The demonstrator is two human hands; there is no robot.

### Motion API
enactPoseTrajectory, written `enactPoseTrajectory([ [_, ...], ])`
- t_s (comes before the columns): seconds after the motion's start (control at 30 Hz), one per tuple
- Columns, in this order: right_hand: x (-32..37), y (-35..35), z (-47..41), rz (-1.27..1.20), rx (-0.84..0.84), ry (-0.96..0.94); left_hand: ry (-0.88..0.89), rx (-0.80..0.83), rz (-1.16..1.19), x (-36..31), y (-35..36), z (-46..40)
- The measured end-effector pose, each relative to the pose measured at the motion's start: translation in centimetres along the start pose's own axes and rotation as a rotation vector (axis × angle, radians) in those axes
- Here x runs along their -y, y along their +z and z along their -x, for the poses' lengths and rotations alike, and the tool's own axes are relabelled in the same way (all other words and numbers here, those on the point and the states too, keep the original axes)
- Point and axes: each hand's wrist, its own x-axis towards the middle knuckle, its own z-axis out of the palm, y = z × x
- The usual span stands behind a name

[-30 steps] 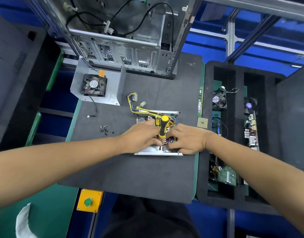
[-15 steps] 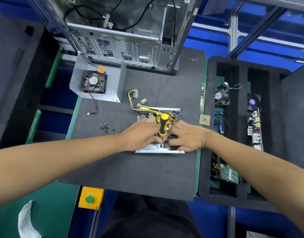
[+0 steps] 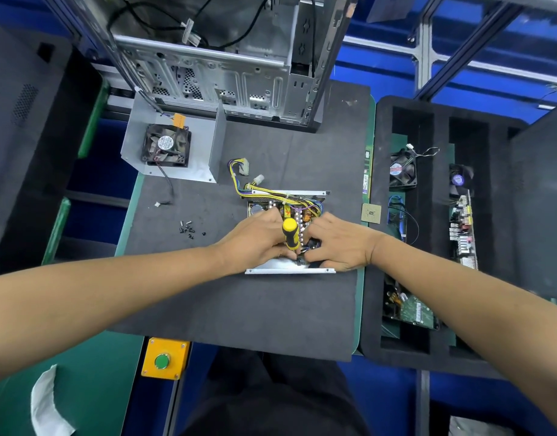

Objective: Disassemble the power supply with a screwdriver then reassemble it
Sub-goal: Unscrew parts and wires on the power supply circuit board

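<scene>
Here, seen from above in the head view, a person's two bare forearms reach in from the lower corners and meet at the centre of the frame over an opened power supply (image 3: 286, 202), which lies on a dark work mat (image 3: 239, 303). The left hand (image 3: 255, 239) is curled around the lower part of a screwdriver (image 3: 290, 234) with a yellow and black handle, which stands almost upright with its tip down inside the unit. The right hand (image 3: 337, 243) sits just beside it, its fingers bent and pinching something small and dark at the tool's tip; what it is cannot be made out. The supply's circuit board, coils and a bundle of yellow and coloured wires (image 3: 255, 185) are exposed, so the casing is already open. Its removed metal cover (image 3: 176, 146), with a fan (image 3: 166, 146) fixed inside, lies in the upper left of the mat, and a small cluster of loose screws (image 3: 189, 229) rests left of the hands. Judging by this, the cover step is done and work inside the unit is in hand; whether this is late disassembly or early reassembly cannot be told. Refitting the cover and driving those screws remains. An empty computer case (image 3: 223, 58) stands at the top, and a foam tray (image 3: 440, 127) of spare parts fills the right.
</scene>
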Motion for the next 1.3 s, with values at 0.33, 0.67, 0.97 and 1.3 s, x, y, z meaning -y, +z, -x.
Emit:
enactPoseTrajectory([
  [0.33, 0.3, -3.9, -1.0, -0.329, -0.392, 0.356, -0.079, 0.121, -0.022, -0.3, -1.6, 0.0],
  [0.67, 2.2, -7.1, -5.9, -0.54, -0.417, 0.671, 0.015, -0.057, 0.006, -0.8, -2.2, -1.0],
  [0.97, 2.1, -7.5, -5.4, -0.591, -0.529, 0.683, -0.017, -0.154, 0.208, 0.9, -1.8, -0.2],
  [1.3, 2.1, -7.7, -4.8, -0.652, -0.669, 0.661, 0.049, -0.188, -0.056, 1.4, -1.5, 0.9],
])
